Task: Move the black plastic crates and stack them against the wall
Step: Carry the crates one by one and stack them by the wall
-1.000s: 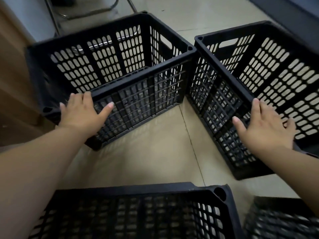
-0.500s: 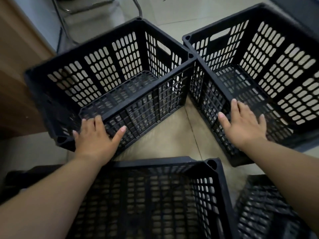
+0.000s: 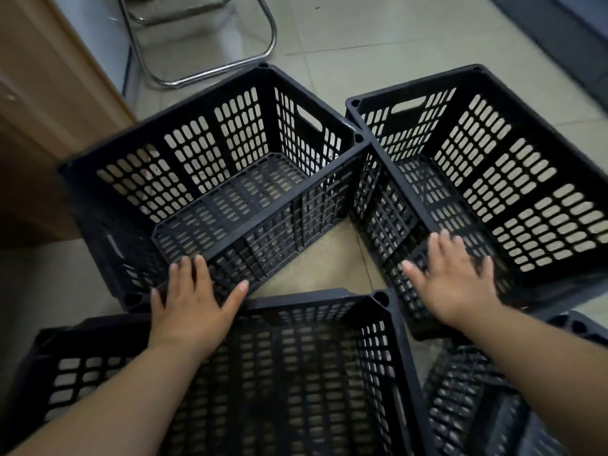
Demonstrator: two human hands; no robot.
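Note:
Several black perforated plastic crates stand on the tiled floor. The far-left crate (image 3: 184, 159) and far-right crate (image 3: 493, 149) touch at a corner and stand open side up. A nearer crate (image 3: 312, 373) lies below my arms, and part of another crate (image 3: 477, 406) shows at the lower right. My left hand (image 3: 194, 301) lies flat with fingers spread on the near rim of the far-left crate. My right hand (image 3: 454, 278), slightly blurred, rests fingers apart on the near rim of the far-right crate. Neither hand is closed around anything.
A wooden cabinet side (image 3: 42, 103) rises at the left, right beside the far-left crate. A chrome chair base (image 3: 210, 69) stands behind that crate. A dark wall base (image 3: 559, 31) runs along the upper right. Bare tiles (image 3: 362, 37) lie beyond the crates.
The view has tilted down and pulled back, bringing the near crates more into sight. Both hands stay on the same crate rims; the two far crates appear lower in view.

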